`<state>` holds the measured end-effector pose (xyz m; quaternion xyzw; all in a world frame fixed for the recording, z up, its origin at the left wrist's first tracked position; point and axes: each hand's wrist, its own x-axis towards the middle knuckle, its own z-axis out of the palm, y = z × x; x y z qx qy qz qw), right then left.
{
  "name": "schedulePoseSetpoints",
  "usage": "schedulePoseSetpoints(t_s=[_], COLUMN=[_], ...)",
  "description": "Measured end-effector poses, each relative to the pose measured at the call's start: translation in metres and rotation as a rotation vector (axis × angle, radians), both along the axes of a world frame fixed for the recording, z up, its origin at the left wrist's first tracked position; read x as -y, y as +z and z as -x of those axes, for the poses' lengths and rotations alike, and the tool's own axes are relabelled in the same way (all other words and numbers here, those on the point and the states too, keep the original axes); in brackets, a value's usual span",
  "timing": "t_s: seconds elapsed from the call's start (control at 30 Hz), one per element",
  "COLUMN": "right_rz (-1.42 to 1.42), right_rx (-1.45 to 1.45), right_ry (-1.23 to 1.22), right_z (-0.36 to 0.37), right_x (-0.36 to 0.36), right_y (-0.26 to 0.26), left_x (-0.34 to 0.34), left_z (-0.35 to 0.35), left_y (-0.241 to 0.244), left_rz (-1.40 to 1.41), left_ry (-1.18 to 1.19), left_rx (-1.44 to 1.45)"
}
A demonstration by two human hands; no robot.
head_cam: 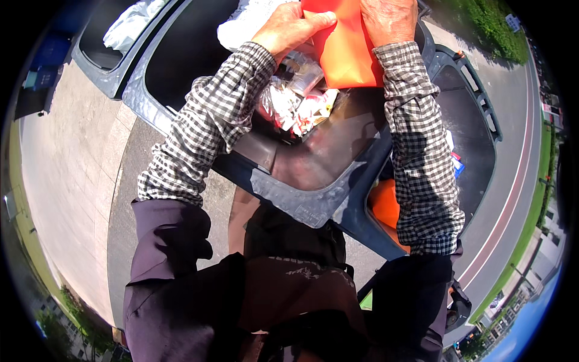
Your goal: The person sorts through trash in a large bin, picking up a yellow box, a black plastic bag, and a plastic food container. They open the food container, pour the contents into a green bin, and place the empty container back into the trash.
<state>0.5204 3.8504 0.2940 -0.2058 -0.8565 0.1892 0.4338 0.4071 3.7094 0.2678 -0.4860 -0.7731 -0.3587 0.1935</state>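
My left hand [289,28] pinches a flat orange sheet or bag [346,50] at its left side, the thumb lying on top. At the right side, my right hand [391,20] grips the same orange piece, its fingertips partly hidden by the top of the picture. The piece hangs over an open dark grey wheeled bin [289,192]. Inside that bin, below my hands, lie crumpled wrappers [301,111] and a clear plastic container [305,79]. Checked sleeves cover both my forearms.
More open grey bins stand close on the left [133,92] and right [491,120]. One on the left holds a white plastic bag [131,27]. Orange material [384,206] shows in a bin beside my right forearm. Paving [77,149] and a road [511,190] flank the row.
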Motion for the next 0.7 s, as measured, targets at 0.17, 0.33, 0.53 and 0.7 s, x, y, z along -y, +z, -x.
schedulePoseSetpoints(t_s=[0.17,0.33,0.53,0.7], right_rz=[0.31,0.803,0.935,0.935], right_rx=[0.129,-0.058,0.106,0.002], right_ry=[0.046,0.072,-0.438,-0.711], right_z=[-0.05,-0.164,-0.326,-0.334], right_x=[-0.006,0.034,0.177,0.25], right_y=[0.016,-0.013,-0.067,-0.098], left_x=[-0.049,-0.038,-0.007,-0.002], left_z=[0.035,0.137,0.2,0.255], left_y=[-0.028,-0.052,-0.121,-0.241], left_rz=[-0.332,-0.094,0.702,0.997], left_ry=[-0.771,-0.334,0.12,0.06], left_rx=[0.9,0.829,0.119,-0.197])
